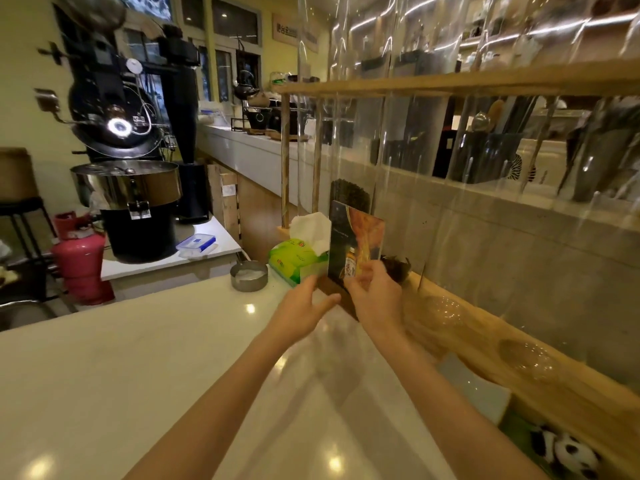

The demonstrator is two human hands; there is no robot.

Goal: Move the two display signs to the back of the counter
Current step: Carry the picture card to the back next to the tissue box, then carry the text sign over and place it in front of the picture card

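A display sign (355, 237) with a dark left part, an orange picture and a bottle stands upright at the far end of the white counter (138, 358), next to the wooden ledge (519, 368). My right hand (375, 296) grips its lower right edge. My left hand (303, 311) is just left of the sign's base with its fingers spread, and I cannot tell whether it touches the sign. I see only one sign clearly.
A green tissue pack (294, 259) with a white tissue sticking up sits just left of the sign. A small metal bowl (248, 275) is at the counter's far edge. Clear jars stand behind the ledge. A panda toy (568, 452) lies at lower right.
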